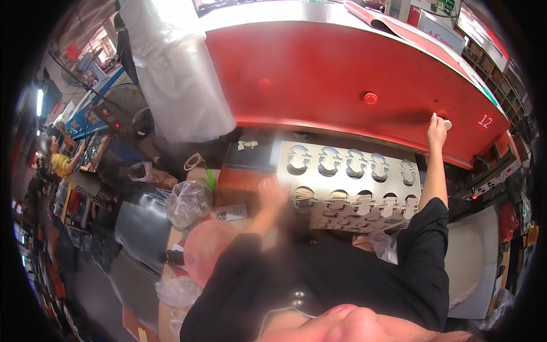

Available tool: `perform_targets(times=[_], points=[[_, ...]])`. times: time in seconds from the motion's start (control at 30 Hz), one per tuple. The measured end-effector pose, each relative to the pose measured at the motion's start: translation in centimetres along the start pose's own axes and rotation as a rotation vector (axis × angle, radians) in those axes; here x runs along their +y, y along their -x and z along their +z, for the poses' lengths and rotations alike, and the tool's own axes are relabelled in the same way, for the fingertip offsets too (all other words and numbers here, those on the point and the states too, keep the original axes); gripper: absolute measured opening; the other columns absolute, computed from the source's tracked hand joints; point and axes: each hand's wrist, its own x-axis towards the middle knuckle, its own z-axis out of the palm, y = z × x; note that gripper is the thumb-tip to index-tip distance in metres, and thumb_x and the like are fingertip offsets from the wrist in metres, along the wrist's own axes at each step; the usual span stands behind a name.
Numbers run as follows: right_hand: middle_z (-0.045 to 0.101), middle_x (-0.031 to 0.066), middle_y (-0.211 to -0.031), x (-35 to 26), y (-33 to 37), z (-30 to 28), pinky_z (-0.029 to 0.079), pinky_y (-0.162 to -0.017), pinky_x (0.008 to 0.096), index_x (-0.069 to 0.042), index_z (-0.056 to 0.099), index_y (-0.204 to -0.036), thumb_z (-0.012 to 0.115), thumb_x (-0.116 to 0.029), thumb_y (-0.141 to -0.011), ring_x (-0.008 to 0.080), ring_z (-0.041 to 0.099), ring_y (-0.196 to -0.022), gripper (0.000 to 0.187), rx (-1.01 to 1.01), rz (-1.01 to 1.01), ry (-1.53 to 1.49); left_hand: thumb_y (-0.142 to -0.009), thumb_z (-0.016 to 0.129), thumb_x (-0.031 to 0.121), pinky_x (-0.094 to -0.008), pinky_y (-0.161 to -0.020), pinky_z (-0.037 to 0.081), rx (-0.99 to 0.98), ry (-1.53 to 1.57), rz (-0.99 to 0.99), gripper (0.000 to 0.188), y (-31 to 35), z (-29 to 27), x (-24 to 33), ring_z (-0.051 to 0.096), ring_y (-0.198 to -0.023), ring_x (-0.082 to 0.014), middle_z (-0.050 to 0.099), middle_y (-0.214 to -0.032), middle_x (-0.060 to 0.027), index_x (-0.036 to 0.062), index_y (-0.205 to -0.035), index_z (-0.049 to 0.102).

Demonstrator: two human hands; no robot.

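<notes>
My right hand [437, 134] is raised to the red front of a large machine [307, 74], its fingers closed at a pale round knob [448, 124]. Lower down, my left hand [274, 195] is smeared by motion beside the left edge of a pale sheet [319, 185]. Whether its fingers touch the sheet, I cannot tell. Rows of rounded shapes are cut out of this sheet, which lies partly under the machine and bends down over the near edge. Left of it is a dark flat surface [254, 154] with small pale scraps on it.
A red mushroom-shaped button [370, 98] sits on the machine front. A clear plastic roll [179, 85] hangs at upper left. Around my left forearm are a stuffed plastic bag [188, 204], a pink basket [206, 251] and a printed card [231, 212]. A fan [122, 108] stands farther left.
</notes>
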Motion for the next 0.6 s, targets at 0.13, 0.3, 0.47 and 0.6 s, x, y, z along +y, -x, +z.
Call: perform_targets(times=[0.13, 0.3, 0.47, 0.6], points=[[0.066, 0.0214, -0.085, 0.6, -1.6, 0.1, 0.047, -0.077, 0.0459, -0.001, 0.064, -0.091, 0.046, -0.042, -0.097, 0.0391, 0.063, -0.086, 0.045, -0.162, -0.077, 0.110, -0.079, 0.067, 0.039, -0.0492, -0.091, 0.039, -0.032, -0.001, -0.029, 0.061, -1.9, 1.0, 0.1, 0.052, -0.101, -0.0379, 0.057, -0.103, -0.0206, -0.0037, -0.120, 0.050], [0.067, 0.0183, -0.084, 2.5, -2.1, -2.4, 0.048, -0.072, 0.0471, -0.004, 0.066, -0.086, 0.045, -0.043, -0.096, 0.0387, 0.063, -0.081, 0.045, 0.171, -0.004, 0.111, -0.079, 0.067, 0.038, -0.0493, -0.091, 0.039, -0.063, -0.009, -0.044, 0.061, -3.6, 1.9, 0.2, 0.051, -0.103, -0.0379, 0.056, -0.105, -0.0208, -0.0035, -0.120, 0.049], [0.066, 0.0139, -0.075, 5.9, -6.1, -1.6, 0.047, -0.066, 0.0452, -0.002, 0.063, -0.079, 0.048, -0.037, -0.097, 0.0336, 0.064, -0.074, 0.042, -0.174, 0.022, -0.032, -0.080, 0.067, 0.038, -0.0497, -0.090, 0.039, -0.034, -0.014, -0.027, 0.062, -4.0, 2.7, 0.0, 0.050, -0.103, -0.0379, 0.055, -0.107, -0.0206, -0.0033, -0.122, 0.048], [0.065, 0.0154, -0.075, 5.5, -4.3, -2.1, 0.046, -0.065, 0.0446, -0.001, 0.062, -0.079, 0.050, -0.036, -0.096, 0.0348, 0.063, -0.070, 0.040, -0.221, 0.099, -0.028, -0.080, 0.067, 0.038, -0.0498, -0.090, 0.039, -0.001, -0.044, -0.008, 0.062, -4.1, 3.1, -0.1, 0.050, -0.102, -0.0378, 0.054, -0.107, -0.0202, -0.0029, -0.122, 0.048]])
